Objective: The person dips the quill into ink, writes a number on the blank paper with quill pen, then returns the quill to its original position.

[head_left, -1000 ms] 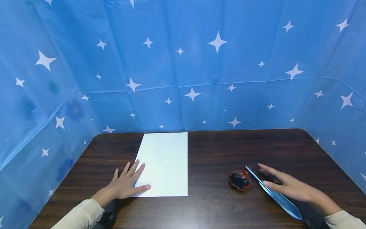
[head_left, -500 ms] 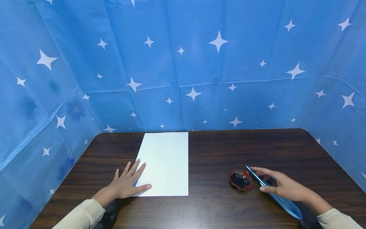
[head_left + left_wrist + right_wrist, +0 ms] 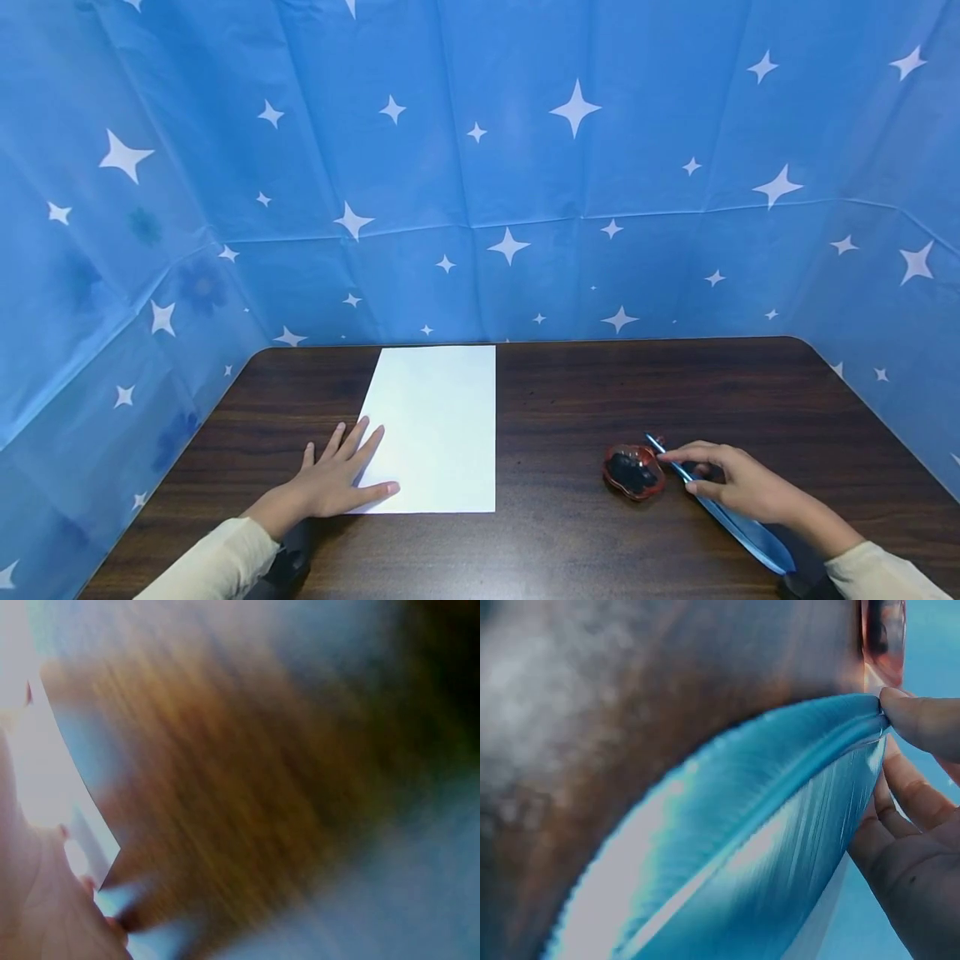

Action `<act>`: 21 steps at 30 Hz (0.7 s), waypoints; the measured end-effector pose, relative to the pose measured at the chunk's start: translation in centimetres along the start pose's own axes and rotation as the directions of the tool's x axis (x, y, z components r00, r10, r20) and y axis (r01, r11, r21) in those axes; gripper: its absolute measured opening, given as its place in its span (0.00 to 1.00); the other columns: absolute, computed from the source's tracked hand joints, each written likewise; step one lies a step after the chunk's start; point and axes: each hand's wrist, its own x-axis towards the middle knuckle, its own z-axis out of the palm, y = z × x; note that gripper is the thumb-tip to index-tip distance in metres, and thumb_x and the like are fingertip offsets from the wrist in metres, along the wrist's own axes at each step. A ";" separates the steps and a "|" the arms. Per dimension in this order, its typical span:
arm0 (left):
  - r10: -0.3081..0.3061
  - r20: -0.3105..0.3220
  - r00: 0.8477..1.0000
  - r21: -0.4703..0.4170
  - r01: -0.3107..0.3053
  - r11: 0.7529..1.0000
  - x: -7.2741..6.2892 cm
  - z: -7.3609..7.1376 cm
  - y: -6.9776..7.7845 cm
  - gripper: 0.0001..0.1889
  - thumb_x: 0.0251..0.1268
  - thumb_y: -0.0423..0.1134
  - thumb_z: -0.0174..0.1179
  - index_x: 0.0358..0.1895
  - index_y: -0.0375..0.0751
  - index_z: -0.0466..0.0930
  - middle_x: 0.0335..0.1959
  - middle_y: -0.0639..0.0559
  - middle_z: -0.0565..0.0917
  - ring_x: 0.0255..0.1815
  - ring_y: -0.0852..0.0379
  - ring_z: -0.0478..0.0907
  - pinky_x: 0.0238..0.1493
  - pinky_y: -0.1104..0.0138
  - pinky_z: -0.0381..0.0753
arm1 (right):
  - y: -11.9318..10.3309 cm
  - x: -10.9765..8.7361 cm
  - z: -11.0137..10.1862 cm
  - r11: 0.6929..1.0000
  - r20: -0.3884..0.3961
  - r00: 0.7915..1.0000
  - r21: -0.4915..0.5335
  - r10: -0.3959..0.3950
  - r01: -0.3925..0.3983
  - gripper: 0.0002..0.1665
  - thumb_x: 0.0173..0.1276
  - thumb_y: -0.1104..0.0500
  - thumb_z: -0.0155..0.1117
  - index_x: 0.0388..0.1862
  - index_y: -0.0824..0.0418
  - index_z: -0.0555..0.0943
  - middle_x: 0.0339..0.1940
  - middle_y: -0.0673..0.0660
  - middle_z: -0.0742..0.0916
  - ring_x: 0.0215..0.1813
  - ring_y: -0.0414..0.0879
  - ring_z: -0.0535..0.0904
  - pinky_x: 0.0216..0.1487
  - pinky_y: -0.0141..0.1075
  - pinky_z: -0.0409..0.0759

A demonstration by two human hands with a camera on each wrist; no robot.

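A blue feather-shaped quill pen (image 3: 752, 536) lies slanted on the right of the table, its thin end beside a small red flower-shaped dish (image 3: 637, 497) with black contents. My right hand (image 3: 746, 485) pinches the pen's shaft between thumb and fingers. In the right wrist view the ribbed blue vane (image 3: 765, 802) spreads from the fingers toward the camera. On the left, my left hand (image 3: 326, 487) rests with fingers spread across the left edge of a blank white sheet of paper (image 3: 442, 417). The left wrist view shows the palm (image 3: 52, 907) and a paper corner.
The dark wood-grain table (image 3: 555, 533) runs back to a blue curtain (image 3: 525, 167) with white stars, which also stands along both sides. Between the paper and the dish lies a stretch of bare tabletop.
My right hand has moved left and down onto the quill pen, and its fingers have closed on the shaft. The left hand keeps its place on the paper.
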 end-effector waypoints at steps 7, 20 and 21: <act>-0.003 -0.001 1.000 0.008 0.003 1.000 0.1 0.1 -0.2 0.51 0.59 0.73 0.48 0.78 0.47 0.43 0.78 0.39 0.36 0.75 0.29 0.31 0.59 0.26 0.28 | 0.0 0.3 -0.3 1.000 0.040 0.999 0.019 -0.002 0.002 0.22 0.67 0.62 0.62 0.60 0.62 0.77 0.56 0.65 0.79 0.31 0.37 0.67 0.25 0.35 0.66; -0.001 0.018 1.000 -0.007 0.001 1.000 0.3 0.2 -0.6 0.51 0.58 0.74 0.47 0.78 0.49 0.41 0.78 0.40 0.34 0.75 0.30 0.30 0.58 0.26 0.25 | 0.1 0.5 -1.1 0.993 0.100 0.995 0.117 0.008 -0.020 0.24 0.68 0.63 0.60 0.62 0.68 0.75 0.49 0.68 0.81 0.29 0.35 0.69 0.26 0.34 0.69; -0.003 0.022 1.000 -0.003 0.003 1.000 0.3 0.2 -0.6 0.52 0.58 0.75 0.46 0.78 0.49 0.40 0.78 0.40 0.34 0.75 0.30 0.30 0.59 0.26 0.25 | 0.1 0.4 -1.2 0.991 0.097 0.995 0.135 0.003 -0.016 0.24 0.69 0.63 0.60 0.63 0.70 0.74 0.47 0.67 0.81 0.28 0.35 0.68 0.25 0.35 0.69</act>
